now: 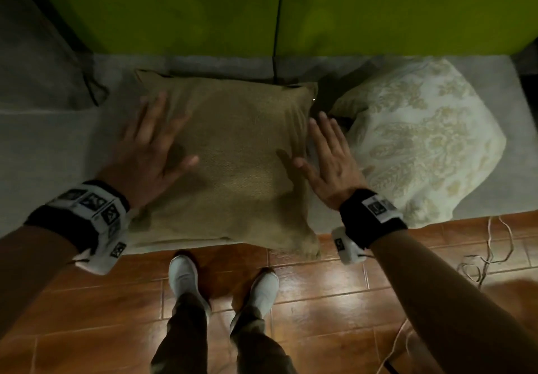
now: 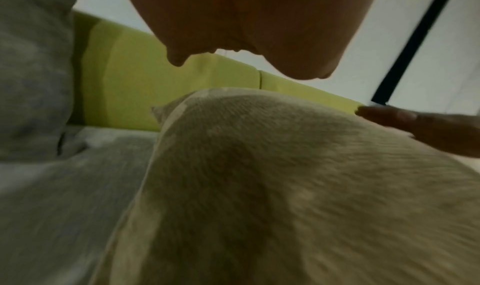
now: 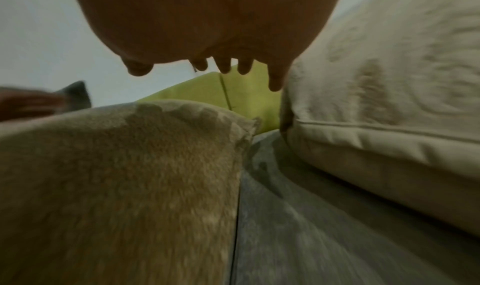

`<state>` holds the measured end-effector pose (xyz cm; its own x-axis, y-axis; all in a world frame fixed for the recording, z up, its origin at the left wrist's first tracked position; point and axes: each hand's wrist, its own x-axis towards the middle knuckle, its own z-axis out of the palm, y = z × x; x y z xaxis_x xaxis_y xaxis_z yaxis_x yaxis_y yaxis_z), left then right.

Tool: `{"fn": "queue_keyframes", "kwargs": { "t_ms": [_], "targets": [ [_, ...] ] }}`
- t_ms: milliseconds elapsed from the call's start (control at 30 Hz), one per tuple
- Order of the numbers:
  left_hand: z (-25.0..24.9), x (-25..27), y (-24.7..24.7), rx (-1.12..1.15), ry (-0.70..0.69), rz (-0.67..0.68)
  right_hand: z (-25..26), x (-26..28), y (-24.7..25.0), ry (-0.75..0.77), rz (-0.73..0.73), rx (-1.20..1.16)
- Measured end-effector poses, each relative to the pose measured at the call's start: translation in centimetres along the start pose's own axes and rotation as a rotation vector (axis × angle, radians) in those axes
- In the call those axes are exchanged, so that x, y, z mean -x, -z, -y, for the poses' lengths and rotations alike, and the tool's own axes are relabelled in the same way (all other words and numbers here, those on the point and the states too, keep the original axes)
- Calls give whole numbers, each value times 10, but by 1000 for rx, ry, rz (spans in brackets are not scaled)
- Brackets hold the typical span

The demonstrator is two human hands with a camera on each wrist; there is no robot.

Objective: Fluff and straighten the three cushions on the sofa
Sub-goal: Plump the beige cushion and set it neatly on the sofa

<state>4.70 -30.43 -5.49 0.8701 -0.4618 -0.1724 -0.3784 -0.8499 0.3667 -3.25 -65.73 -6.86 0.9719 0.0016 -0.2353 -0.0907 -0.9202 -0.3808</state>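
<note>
Grey cushion stands at the far left, propped against the sofa's arm, well apart from my hands. Next comes my left hand, fingers straight and spread, palm down over the left part of the tan cushion; it grips nothing, and through the blur I cannot tell whether the palm presses the fabric or hangs just above it. The tan cushion lies flat on the grey seat, its near corner overhanging the seat's front edge above the brown tiled floor, with the green backrest behind it. My white shoes stand on the tiles just below it. My right hand is at the cushion's right edge, fingers straight and slightly fanned, holding nothing; the right wrist view shows its fingertips in the gap between the tan cushion and the cream patterned cushion. That patterned one sits tilted at the right end of the seat, just beside my right hand. Thin cord trails on the floor below it.
</note>
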Motion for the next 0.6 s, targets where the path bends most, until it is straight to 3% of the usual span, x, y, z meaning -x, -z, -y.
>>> {"fn": "queue_keyframes", "kwargs": {
  "t_ms": [67, 167, 300, 367, 433, 533, 600],
  "targets": [
    [2, -17, -1, -67, -67, 44, 7, -22, -1, 191, 63, 79],
    [18, -30, -18, 1, 55, 201, 12, -54, -8, 319, 247, -14],
    [28, -33, -23, 232, 323, 227, -6, -84, -13, 8, 403, -305],
    [28, -33, -21, 226, 346, 271, -13, -89, -8, -212, 438, -381],
    [25, -37, -12, 174, 331, 250, -16, -94, -2, -300, 384, -365],
    [11, -48, 2, 107, 190, 52, 3, -100, 14, -63, 168, -205],
    [1, -56, 1, -5, 4, 55, 27, -101, 17, 170, 115, -98]
  ]
}}
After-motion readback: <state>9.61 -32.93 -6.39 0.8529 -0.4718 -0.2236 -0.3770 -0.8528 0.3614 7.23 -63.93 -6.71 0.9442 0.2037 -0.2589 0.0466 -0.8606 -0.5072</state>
